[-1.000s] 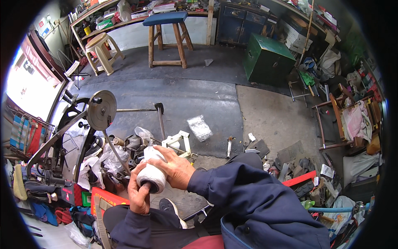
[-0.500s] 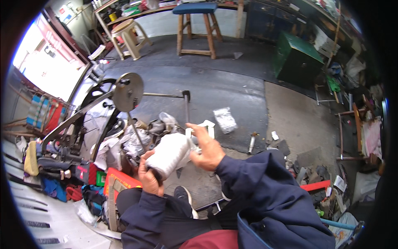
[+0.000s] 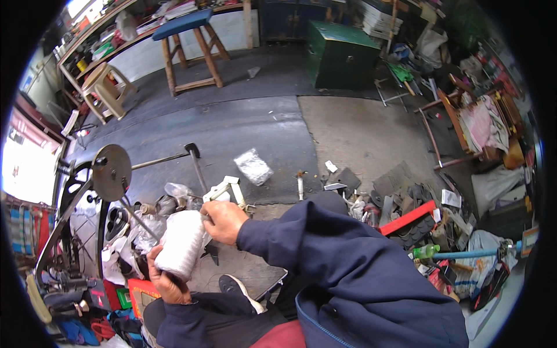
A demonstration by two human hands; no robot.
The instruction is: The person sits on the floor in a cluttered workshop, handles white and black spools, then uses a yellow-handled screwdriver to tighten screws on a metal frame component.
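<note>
A thick white spool [image 3: 181, 243], which looks wound with thread, is held tilted in front of my lap. My left hand [image 3: 166, 279] grips its lower end, with the fingers wrapped round the side and base. At its upper right edge my right hand [image 3: 225, 220] is closed, fingers curled in a pinch; what lies between them is hidden. Just beyond the right hand stands a white angular frame-like piece [image 3: 234, 187], partly covered by that hand.
A hand-cranked machine with a round metal wheel [image 3: 112, 173] stands to the left. A clear plastic packet [image 3: 253, 166] and a hammer [image 3: 300, 185] lie on the floor ahead. Farther off are a blue-topped stool [image 3: 183, 24] and a green metal chest [image 3: 342, 55]. Scraps pile around a red bar [image 3: 408, 218].
The view has swung right, so the surroundings sit farther left. My right hand has gone from open with spread fingers to closed against the spool's upper edge. The left hand still holds the spool.
</note>
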